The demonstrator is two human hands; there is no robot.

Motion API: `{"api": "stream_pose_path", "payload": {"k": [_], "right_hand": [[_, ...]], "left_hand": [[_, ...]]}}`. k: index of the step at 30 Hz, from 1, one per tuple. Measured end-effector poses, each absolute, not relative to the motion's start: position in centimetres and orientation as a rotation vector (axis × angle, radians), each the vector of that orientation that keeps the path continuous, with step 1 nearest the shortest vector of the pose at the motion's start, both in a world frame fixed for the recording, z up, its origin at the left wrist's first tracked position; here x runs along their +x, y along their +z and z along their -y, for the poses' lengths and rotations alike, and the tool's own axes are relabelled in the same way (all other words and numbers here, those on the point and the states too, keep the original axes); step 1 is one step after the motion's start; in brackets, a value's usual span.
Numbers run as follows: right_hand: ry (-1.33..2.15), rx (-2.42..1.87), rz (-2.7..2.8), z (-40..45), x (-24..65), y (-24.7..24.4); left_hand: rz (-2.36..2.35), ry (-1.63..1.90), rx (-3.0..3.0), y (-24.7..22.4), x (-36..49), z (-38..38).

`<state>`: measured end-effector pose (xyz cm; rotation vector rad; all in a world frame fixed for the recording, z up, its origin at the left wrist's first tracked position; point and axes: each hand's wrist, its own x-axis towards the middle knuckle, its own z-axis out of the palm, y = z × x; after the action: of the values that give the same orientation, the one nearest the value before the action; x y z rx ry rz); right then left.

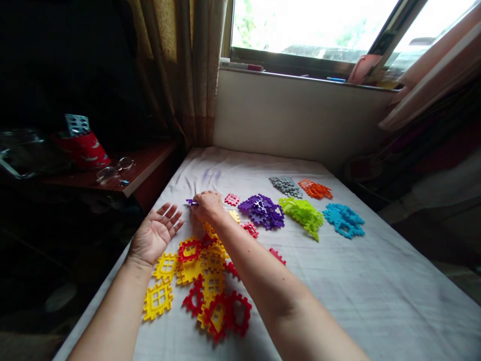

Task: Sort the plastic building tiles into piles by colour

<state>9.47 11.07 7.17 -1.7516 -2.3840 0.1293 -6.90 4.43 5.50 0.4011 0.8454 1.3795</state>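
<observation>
On my feed, the white marks on the red cup [89, 151] are too small for me to read, and the pack [77, 125] standing in it shows only dark spots on a pale sheet. Glasses [114, 169] lie beside the cup; the left side beyond them sinks into darkness.

My right hand [208, 206] pinches a purple piece [191, 202], whose edge sticks out past the fingers over the bed [376, 296]; the hand hides the rest, and the fingertips look blurred, so the exact hold is uncertain. My left hand [156, 234] is turned palm up, fingers loosely spread, near the yellow pieces [158, 300]. My right forearm covers part of the red pieces [239, 313], and both arms run off the bottom edge.

The purple pile [264, 212] lies to the right of that hand, with the green pile [302, 214] just beside it. The window [300, 30] is washed out.
</observation>
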Motion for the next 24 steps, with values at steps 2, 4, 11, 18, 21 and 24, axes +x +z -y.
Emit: {"api": "stream_pose_path", "payload": {"k": [2, 4, 11, 18, 21, 24], "right_hand": [[0.129, -1.718, 2.290, -10.5, 10.3, 7.6], [0.124, -1.699, 2.178, -9.6, 12.4, 8.2], [-0.070, -1.930, 1.716, -4.5, 24.6, 6.4], [-0.053, -2.013, 1.661, -2.9, 26.9, 2.5], [-0.019, -2.067, 1.708, -3.7, 26.0, 2.0], [0.035, -2.129, 1.736, -4.9, 25.4, 2.1]], "left_hand": [[-0.842, 1.378, 0.402, 5.4, -6.9, -4.4], [-0.847, 1.378, 0.398, 5.5, -6.9, -4.4], [-0.914, 1.385, 0.405, 5.9, -6.4, -4.3], [-0.947, 1.384, 0.446, 6.0, -6.4, -3.9], [-0.965, 1.383, 0.429, 6.1, -6.3, -3.9], [-0.980, 1.369, 0.413, 6.3, -6.2, -3.9]]}}
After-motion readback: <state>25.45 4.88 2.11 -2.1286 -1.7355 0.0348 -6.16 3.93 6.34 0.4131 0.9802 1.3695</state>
